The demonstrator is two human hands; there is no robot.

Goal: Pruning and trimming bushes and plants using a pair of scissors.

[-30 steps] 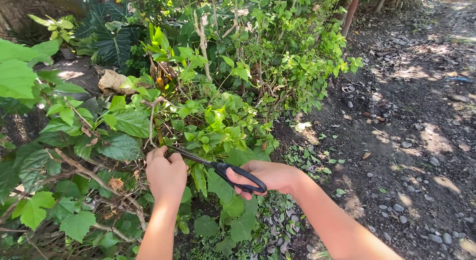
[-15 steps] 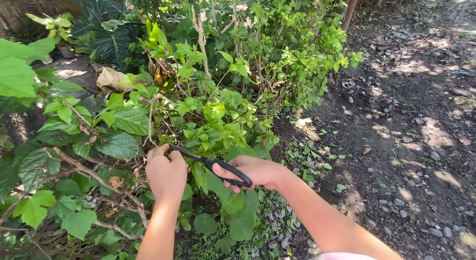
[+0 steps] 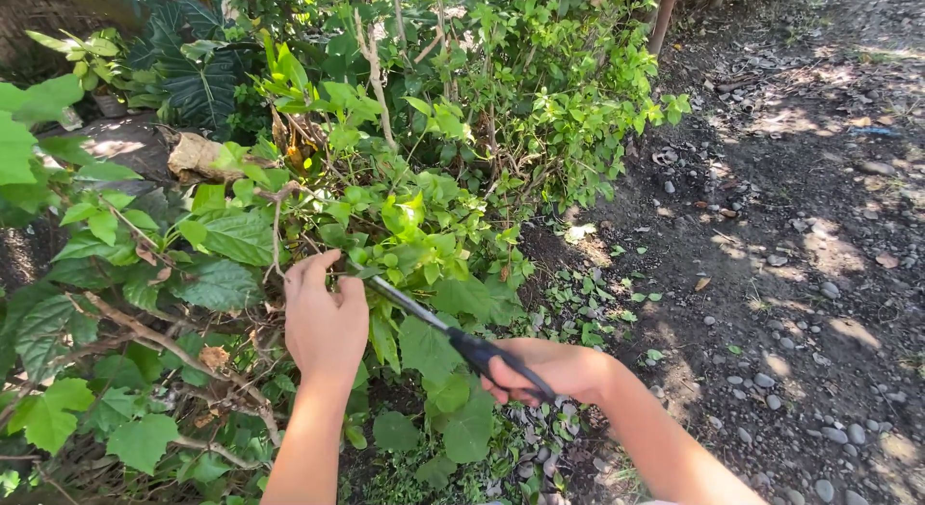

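Scissors [image 3: 453, 336], black-handled, lie angled up-left into the shrub [image 3: 385, 225]. My right hand [image 3: 549, 368] is clamped on their handles; blade tips meet my left hand [image 3: 325, 317], fingers closed around a thin stem. Gravelly soil [image 3: 790, 274] lies right.

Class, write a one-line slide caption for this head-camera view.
Right hand holds black-handled scissors into a leafy shrub while the left hand grips a stem, beside a pebbly dirt path.

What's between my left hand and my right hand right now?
In the head view, the scissors span the gap: black handles in the right hand, blades reaching up to the left hand, with green leaves behind them.
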